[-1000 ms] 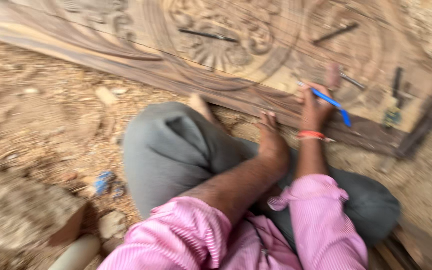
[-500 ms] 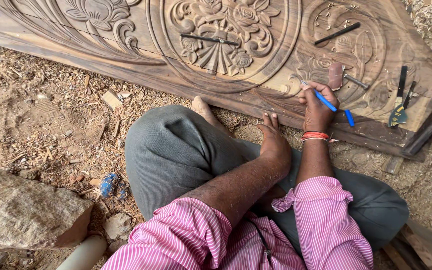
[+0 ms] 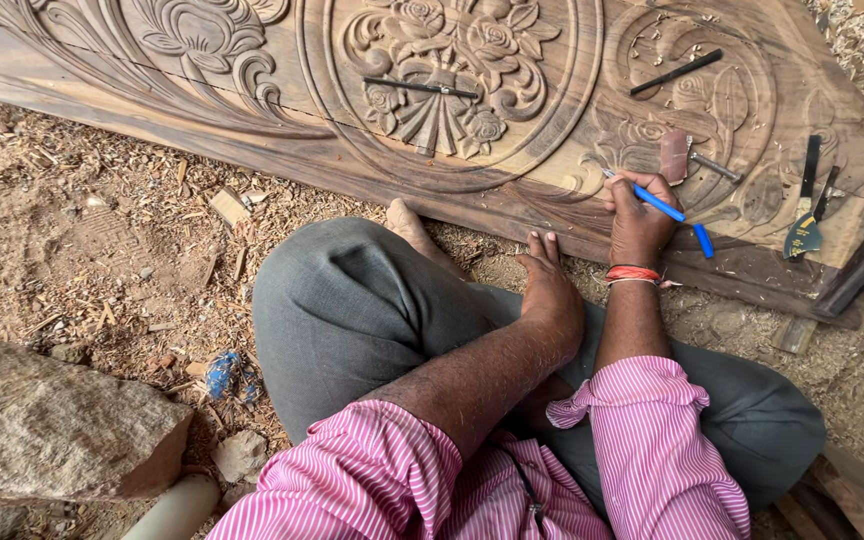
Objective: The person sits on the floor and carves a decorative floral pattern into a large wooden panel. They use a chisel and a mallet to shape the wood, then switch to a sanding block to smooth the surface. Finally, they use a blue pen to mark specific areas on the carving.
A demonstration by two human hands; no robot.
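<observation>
The right hand, in the right middle of the frame, grips a blue pen with its tip against the carved wooden panel that runs across the top; a red band circles the wrist; the left hand, at centre, rests flat and loose on the grey trouser leg, fingers straight, holding nothing; on the panel a small hammer lies just above the right hand, a dark chisel at upper right, another thin chisel across the round flower carving at upper centre; further tools lie at the panel's right end; a large stone sits at lower left on the chip-strewn ground
</observation>
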